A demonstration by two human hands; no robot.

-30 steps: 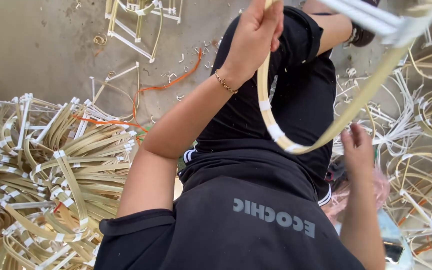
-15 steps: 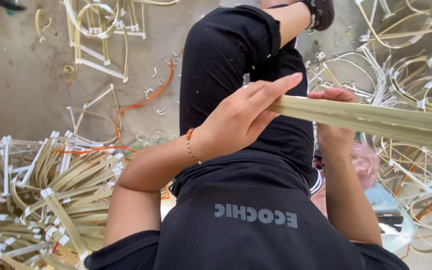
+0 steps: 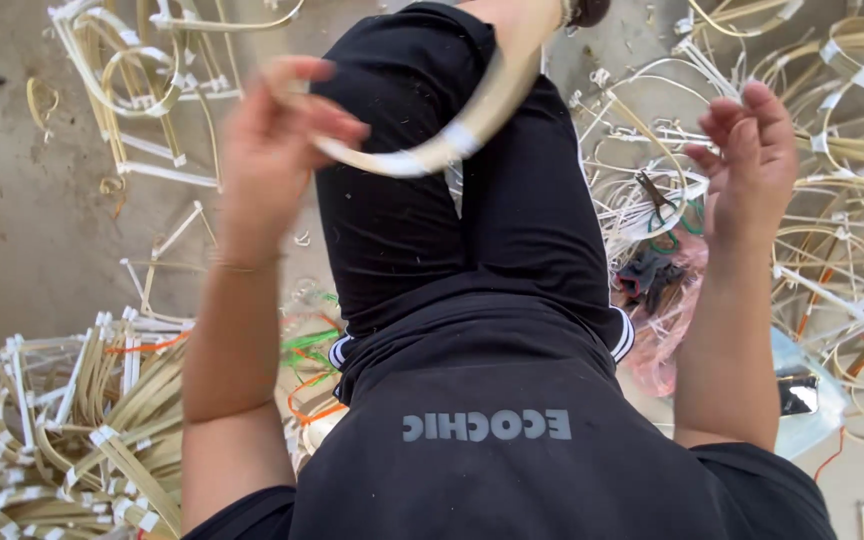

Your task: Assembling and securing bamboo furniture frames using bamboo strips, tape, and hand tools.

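My left hand [image 3: 277, 140] is raised over my lap and grips one end of a bent bamboo strip [image 3: 472, 110]. The pale strip curves up and to the right across my black trousers [image 3: 432, 230] and carries white tape bands. To the right, my right hand [image 3: 752, 160] hangs in the air with its fingers spread, holding nothing and apart from the strip. It hovers over a heap of taped bamboo hoops [image 3: 842, 200]. The strip's far end runs out of the top of the view.
A pile of bent, taped bamboo strips [image 3: 62, 430] lies on the concrete floor at lower left. More taped frames [image 3: 142, 90] lie at upper left. Pliers [image 3: 657, 195] and a pink bag [image 3: 667, 320] sit beside my right leg, with orange and green ties [image 3: 307, 350] by my left hip.
The long strip held straight between both hands is now bent upward in my left hand alone. My right hand has let go and opened. The view has shifted slightly.
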